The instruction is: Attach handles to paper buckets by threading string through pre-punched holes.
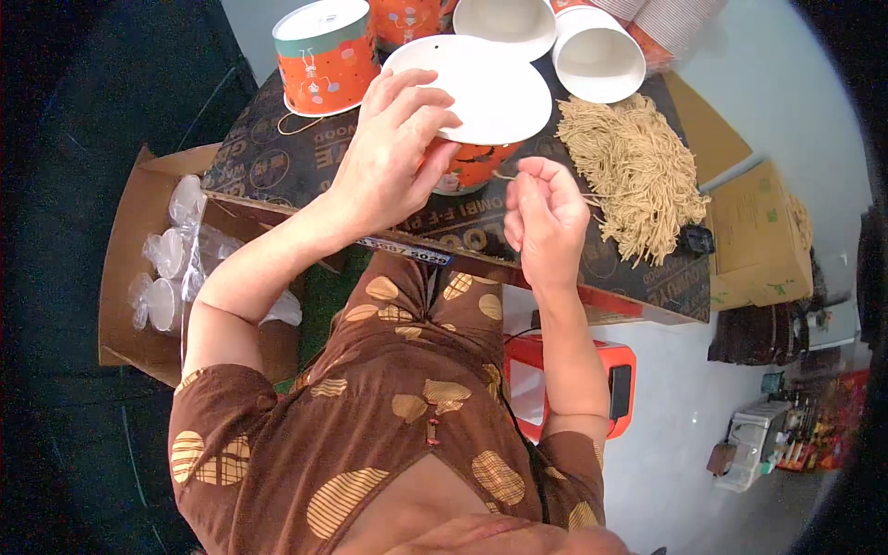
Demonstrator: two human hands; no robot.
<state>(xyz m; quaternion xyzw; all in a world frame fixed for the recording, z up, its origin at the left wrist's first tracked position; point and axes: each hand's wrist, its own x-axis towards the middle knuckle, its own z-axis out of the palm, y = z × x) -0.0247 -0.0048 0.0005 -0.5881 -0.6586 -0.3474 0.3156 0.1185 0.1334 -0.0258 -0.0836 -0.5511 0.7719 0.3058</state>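
Observation:
A paper bucket [476, 168] with an orange printed side stands at the near middle of the table, its wide white round top facing up and small dark holes near the rim. My left hand [393, 153] grips its left edge, fingers over the white surface and thumb low against the near side. To the right of the bucket, my right hand [548, 217] is closed in a pinch on a thin tan cord [504, 176]. The cord's end points toward the bucket's rim. A heap of tan cords [638, 176] lies just right of that hand.
An orange and green bucket [324, 69] sits at the back left, with a cord loop by its base. White-lined buckets [599, 63] lie behind, beside stacked cups [680, 23]. An open carton [129, 305] with plastic-wrapped white items stands left; a cardboard box [754, 236] is right.

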